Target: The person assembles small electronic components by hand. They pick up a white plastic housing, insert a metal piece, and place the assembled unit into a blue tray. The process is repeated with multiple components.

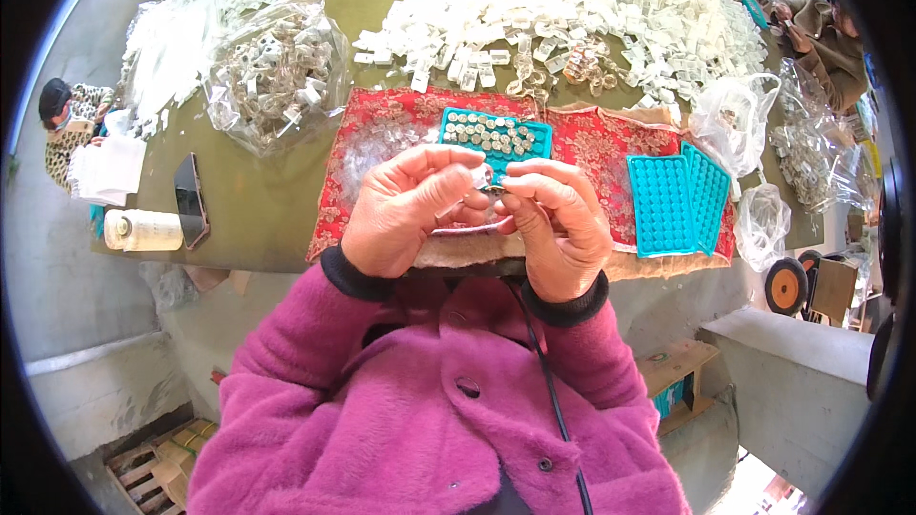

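My left hand [405, 205] and my right hand [563, 229] meet just in front of me, over the near edge of a red floral cloth [382, 124]. Between the left thumb and fingers is a small whitish piece [483, 175], too small to name more exactly. The right thumb and forefinger pinch close against its other side; what they grip is mostly covered by the fingertips. Right behind the hands lies a teal tray [542, 138] holding several small round metallic pieces [487, 131].
Two teal trays with round hollows [658, 205] overlap on the cloth's right. Clear bags of small parts [277, 72] and a big heap of whitish plastic pieces [572, 0] cover the far table. At left are a phone [192, 200], a cream bottle [143, 230] and a person [81, 124].
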The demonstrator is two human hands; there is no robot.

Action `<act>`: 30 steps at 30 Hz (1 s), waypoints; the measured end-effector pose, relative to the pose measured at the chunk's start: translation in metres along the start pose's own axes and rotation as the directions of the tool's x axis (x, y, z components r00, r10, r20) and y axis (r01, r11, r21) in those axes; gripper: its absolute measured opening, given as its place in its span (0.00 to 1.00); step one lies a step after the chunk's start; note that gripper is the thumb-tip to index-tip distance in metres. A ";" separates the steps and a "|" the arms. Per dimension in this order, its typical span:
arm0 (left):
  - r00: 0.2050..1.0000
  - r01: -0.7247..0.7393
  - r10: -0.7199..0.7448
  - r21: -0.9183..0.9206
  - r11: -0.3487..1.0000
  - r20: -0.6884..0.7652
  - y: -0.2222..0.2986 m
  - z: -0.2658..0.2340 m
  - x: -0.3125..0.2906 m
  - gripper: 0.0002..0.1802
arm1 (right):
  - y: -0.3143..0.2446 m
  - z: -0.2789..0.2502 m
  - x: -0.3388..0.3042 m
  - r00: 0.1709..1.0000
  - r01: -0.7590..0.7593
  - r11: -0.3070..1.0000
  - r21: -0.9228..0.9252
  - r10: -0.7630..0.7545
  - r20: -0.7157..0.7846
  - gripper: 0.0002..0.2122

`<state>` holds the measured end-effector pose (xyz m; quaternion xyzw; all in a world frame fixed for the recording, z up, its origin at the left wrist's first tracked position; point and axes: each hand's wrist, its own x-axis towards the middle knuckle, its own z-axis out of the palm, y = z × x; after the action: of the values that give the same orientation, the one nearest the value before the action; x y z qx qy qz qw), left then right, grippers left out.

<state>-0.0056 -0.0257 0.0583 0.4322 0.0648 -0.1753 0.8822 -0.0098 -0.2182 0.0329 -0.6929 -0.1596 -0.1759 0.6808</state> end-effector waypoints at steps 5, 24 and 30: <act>0.984 -0.125 0.101 0.169 0.978 0.144 -0.008 0.000 -0.017 0.22 | -0.011 0.002 -0.009 0.990 0.137 0.971 -0.194 -0.131 0.040 0.10; 0.974 -0.220 0.201 0.229 0.948 0.105 -0.014 -0.013 -0.040 0.18 | -0.022 0.008 -0.017 0.909 0.385 0.865 -0.323 -0.294 0.296 0.14; 0.997 -0.081 0.081 0.144 0.986 0.009 -0.012 -0.014 -0.040 0.17 | -0.022 0.010 -0.022 0.952 0.298 0.881 -0.367 -0.248 0.176 0.14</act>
<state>-0.0463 -0.0111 0.0516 0.4970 0.0329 -0.1443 0.8550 -0.0394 -0.2074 0.0418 -0.7944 -0.2596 -0.2549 0.4864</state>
